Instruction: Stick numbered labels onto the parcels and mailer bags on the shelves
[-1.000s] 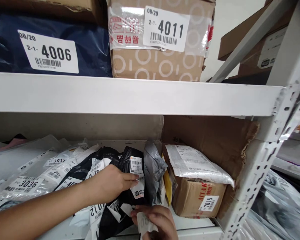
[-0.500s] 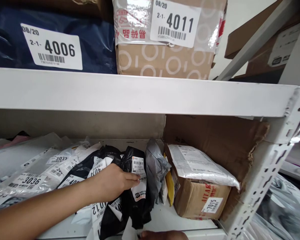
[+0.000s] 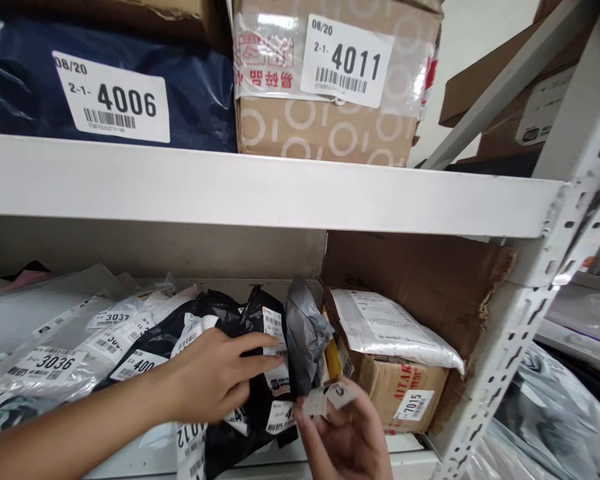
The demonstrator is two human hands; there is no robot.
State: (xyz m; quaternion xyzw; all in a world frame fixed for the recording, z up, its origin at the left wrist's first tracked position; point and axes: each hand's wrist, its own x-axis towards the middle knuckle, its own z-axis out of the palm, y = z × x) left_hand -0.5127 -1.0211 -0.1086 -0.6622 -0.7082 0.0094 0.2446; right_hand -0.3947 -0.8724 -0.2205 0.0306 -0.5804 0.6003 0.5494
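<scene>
My left hand (image 3: pixel 225 370) reaches in from the left with its fingers stretched out across the front of a black plastic parcel (image 3: pixel 253 433). On that parcel sit a long white shipping label (image 3: pixel 275 350) and, lower down, a smaller white label (image 3: pixel 280 416) starting with a 4. In front of the parcel's right side, my right hand (image 3: pixel 355 440) pinches a small white label (image 3: pixel 330 398) between thumb and fingers; a dark mark shows on it. A crumpled grey parcel (image 3: pixel 303 333) stands just behind.
Labelled clear and white bags (image 3: pixel 55 363) lie to the left. At right, a white mailer (image 3: pixel 390 327) rests on a cardboard box (image 3: pixel 395 393). A white shelf beam (image 3: pixel 270 193) crosses above, under a dark blue parcel (image 3: pixel 190 100) and a carton (image 3: pixel 330 127). A slotted post (image 3: pixel 520 320) stands right.
My right hand has risen from the bottom edge, with a small label in its pinch. A label starting with 4 now shows low on the black parcel. My left fingers have spread apart.
</scene>
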